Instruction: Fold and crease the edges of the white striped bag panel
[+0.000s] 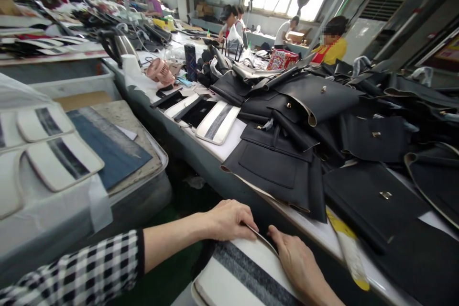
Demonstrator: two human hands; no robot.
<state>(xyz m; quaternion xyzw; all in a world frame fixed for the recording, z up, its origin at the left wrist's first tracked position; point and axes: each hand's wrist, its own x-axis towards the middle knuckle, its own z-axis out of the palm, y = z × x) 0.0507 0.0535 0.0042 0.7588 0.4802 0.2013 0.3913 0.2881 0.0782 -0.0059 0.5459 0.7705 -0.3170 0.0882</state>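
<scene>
Low in the view lies a white leather flap (244, 270) with a dark grey stripe across it and a rounded corner. My left hand (233, 220) pinches its far edge, fingers curled over the rim. Against the right side of the same edge rests my right hand (296, 253), its thumb along the rim and its other fingers mostly hidden beneath. Under the flap at its lower left, more layers of white edge show, so it seems to lie on others. Just beyond my hands, a black leather bag panel (267, 165) with a stitched pocket outline lies on the bench.
Black bag pieces with metal clasps (385, 195) heap the long bench (229, 141). A yellow-and-white tube (349, 251) lies at its edge. Left stands a bin (163, 158) with boards and striped white flaps (62, 162). A kettle (118, 45), small pink fan (160, 71) and several people are farther back.
</scene>
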